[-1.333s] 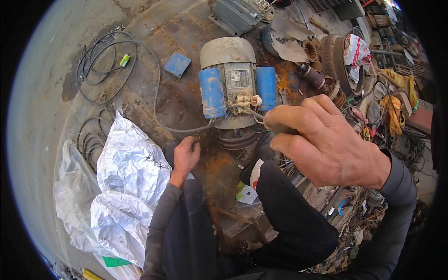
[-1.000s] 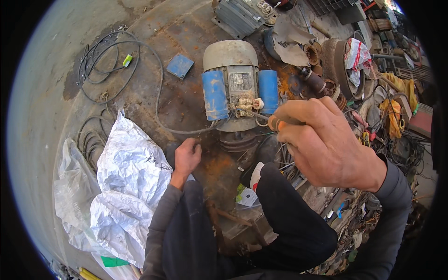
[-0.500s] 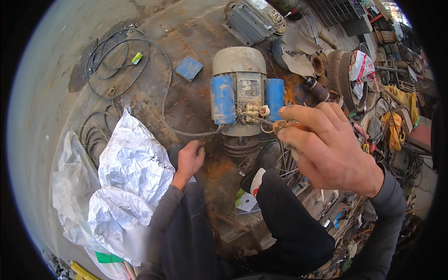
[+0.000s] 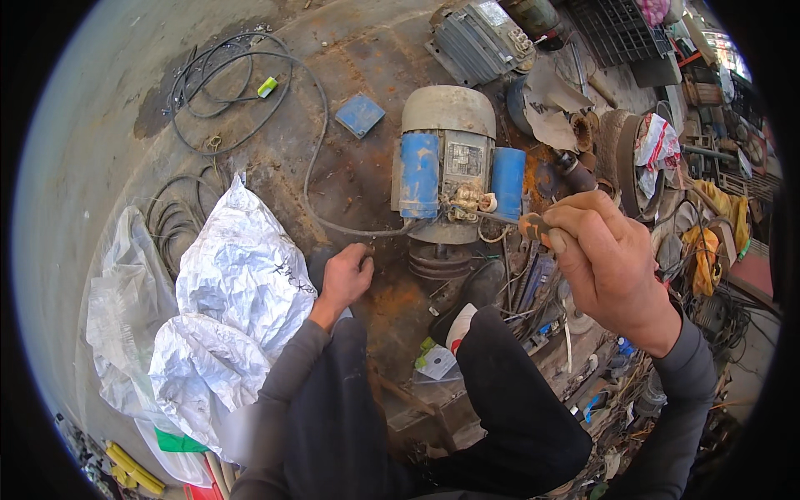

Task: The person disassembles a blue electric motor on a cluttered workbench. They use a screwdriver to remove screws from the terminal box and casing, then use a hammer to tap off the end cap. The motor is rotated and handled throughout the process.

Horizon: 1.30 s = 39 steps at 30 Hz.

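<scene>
Grey metal, our motor (image 4: 463, 160) sits on the floor (image 4: 392, 298), terminals (image 4: 465, 201) bare, work there seemingly unfinished. Our right hand (image 4: 602, 250) grips an orange screwdriver (image 4: 534, 227) at them; our left hand (image 4: 345, 276) curls, hold unclear. The blue lid (image 4: 360, 115) lies off, apart.

Head view, taken by the left of two side-by-side fisheye cameras worn on the person's head. The lens looks steeply downward and forward, over the dark-clad legs (image 4: 333, 417) at bottom centre; the forearms (image 4: 683, 392) enter along the lower edge. The right hand (image 4: 607, 271), right of centre, lies nearer the lens than the motor (image 4: 458, 167), shown whole at upper centre. The wide field spans pale floor (image 4: 92, 150) at far left to piled clutter (image 4: 725, 275) at far right; straight edges bend toward the blackened rim.
</scene>
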### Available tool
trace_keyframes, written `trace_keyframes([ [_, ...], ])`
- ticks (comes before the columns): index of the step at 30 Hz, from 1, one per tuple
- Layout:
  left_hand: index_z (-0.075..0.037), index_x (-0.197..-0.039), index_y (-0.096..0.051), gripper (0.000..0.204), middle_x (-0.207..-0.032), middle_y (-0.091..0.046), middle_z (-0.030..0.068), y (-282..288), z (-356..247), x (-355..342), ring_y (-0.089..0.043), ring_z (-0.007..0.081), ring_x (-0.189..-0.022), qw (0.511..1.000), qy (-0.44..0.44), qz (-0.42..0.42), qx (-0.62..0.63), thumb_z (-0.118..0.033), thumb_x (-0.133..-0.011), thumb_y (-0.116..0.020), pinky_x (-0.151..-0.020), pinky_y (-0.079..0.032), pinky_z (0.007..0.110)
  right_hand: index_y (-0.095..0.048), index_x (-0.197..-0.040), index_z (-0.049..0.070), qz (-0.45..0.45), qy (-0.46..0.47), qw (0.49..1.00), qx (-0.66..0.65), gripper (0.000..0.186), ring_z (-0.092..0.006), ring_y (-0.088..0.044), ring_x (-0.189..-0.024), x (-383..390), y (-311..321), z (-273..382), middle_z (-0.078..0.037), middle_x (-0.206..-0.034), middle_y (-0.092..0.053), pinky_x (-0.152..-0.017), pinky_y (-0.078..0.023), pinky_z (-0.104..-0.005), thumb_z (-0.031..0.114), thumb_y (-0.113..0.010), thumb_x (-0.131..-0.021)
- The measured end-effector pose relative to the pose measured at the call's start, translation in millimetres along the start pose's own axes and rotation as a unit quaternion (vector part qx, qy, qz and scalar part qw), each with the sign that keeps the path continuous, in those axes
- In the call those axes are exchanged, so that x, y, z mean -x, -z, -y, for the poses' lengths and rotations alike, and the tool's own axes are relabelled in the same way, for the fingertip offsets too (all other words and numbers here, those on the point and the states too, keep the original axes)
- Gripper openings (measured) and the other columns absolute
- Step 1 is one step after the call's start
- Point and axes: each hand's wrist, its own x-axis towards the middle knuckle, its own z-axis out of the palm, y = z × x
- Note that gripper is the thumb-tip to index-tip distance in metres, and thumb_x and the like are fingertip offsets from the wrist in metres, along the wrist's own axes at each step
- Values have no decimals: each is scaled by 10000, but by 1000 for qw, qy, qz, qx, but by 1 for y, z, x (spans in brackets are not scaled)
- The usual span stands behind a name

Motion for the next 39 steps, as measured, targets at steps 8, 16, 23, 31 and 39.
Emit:
trace_keyframes([
  [8, -34, -1088, -753, 170, -984, -748, 209, -1, 3, 1, -745, 434, -872, 1000, 20, 21, -8, -68, -924, -728, -756, -597, 478, -692, -1213, -11, 6, 30, 1000, 4, 391, -333, -691, -929, 4, -1, 3, -178, -1206, -692, -776, -542, -434, 49, -817, -848],
  [16, -42, -1074, -761, 153, -997, -759, 202, -1, 2, 1, -755, 423, -881, 1000, 15, 17, -5, -74, -928, -732, -767, -605, 469, -692, -1202, -9, -21, 133, 983, 121, 357, -309, -726, -845, -3, 2, 1, -168, -1174, -700, -700, -573, -425, 99, -843, -897],
  [23, -45, -1068, -762, 142, -997, -761, 197, 0, 1, 0, -758, 420, -885, 1000, 16, 17, -7, -71, -932, -729, -771, -608, 462, -714, -1208, 40, -44, 96, 992, 75, 368, -306, -710, -784, -7, 0, 2, -155, -1127, -708, -657, -564, -417, -1, -796, -851],
  [31, -36, -1072, -764, 143, -999, -760, 202, 0, -2, 0, -757, 423, -887, 999, 24, 23, -3, -64, -937, -725, -770, -604, 455, -702, -1169, 2, -65, 42, 995, 59, 289, -337, -733, -857, -2, 3, -7, -168, -1124, -718, -720, -584, -440, -38, -744, -887],
  [39, -34, -1075, -767, 145, -995, -759, 208, 0, 0, 0, -759, 427, -890, 1000, 18, 23, -11, -66, -940, -723, -772, -607, 462, -688, -1218, 0, -63, 21, 998, 14, 354, -352, -744, -900, -1, 0, -11, -195, -1150, -719, -738, -601, -432, -61, -745, -874],
])
